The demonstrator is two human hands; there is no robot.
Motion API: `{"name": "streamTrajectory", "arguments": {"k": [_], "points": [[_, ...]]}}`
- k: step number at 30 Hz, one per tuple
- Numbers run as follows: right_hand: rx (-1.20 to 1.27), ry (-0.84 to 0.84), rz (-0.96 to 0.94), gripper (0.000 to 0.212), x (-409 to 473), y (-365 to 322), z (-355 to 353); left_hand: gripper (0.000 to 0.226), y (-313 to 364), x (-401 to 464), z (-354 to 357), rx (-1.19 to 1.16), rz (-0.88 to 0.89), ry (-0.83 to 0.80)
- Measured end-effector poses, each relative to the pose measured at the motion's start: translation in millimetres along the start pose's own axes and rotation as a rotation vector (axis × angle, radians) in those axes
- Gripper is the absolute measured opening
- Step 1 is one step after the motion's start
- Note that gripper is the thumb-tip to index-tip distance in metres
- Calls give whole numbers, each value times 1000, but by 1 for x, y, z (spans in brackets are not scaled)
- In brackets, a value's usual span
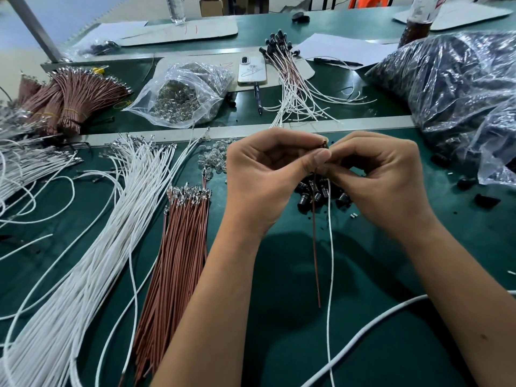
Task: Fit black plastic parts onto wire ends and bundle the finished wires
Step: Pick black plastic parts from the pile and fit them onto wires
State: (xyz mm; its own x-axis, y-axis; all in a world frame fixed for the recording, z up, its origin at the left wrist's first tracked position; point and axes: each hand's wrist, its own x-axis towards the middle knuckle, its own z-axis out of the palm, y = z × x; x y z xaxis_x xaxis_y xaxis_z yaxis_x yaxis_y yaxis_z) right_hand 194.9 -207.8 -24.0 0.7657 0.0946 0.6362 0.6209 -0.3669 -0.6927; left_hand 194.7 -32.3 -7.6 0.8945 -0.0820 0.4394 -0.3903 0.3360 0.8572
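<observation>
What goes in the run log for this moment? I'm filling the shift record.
step: fitting part | left hand: pinches wire ends | right hand: pinches black part | brown wire, white wire: hang down | finished wires: unbundled

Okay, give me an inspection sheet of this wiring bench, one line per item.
Surface: green mat, with a metal strip running across it.
Job's things: brown wire and white wire hang from the pinch; black plastic parts piled beneath; finished wires behind.
Clutter: phone, pen, clear bag of small clear parts, big bag of black parts.
Hands: left hand and right hand pinch the wire ends together.
Cables: loose white wires, loose brown wires, tied brown bundles.
Surroundings: cardboard sheets, papers.
</observation>
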Motion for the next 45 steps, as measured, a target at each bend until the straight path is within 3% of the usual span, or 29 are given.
{"name": "streamTrajectory", "arguments": {"k": [35, 45], "points": [[-44, -23, -48, 8, -1, 1, 0, 18, 3, -1, 2, -8, 1, -18], [143, -159, 42, 8, -1, -5, 1, 16, 3, -1, 0, -28, -1, -21]]}}
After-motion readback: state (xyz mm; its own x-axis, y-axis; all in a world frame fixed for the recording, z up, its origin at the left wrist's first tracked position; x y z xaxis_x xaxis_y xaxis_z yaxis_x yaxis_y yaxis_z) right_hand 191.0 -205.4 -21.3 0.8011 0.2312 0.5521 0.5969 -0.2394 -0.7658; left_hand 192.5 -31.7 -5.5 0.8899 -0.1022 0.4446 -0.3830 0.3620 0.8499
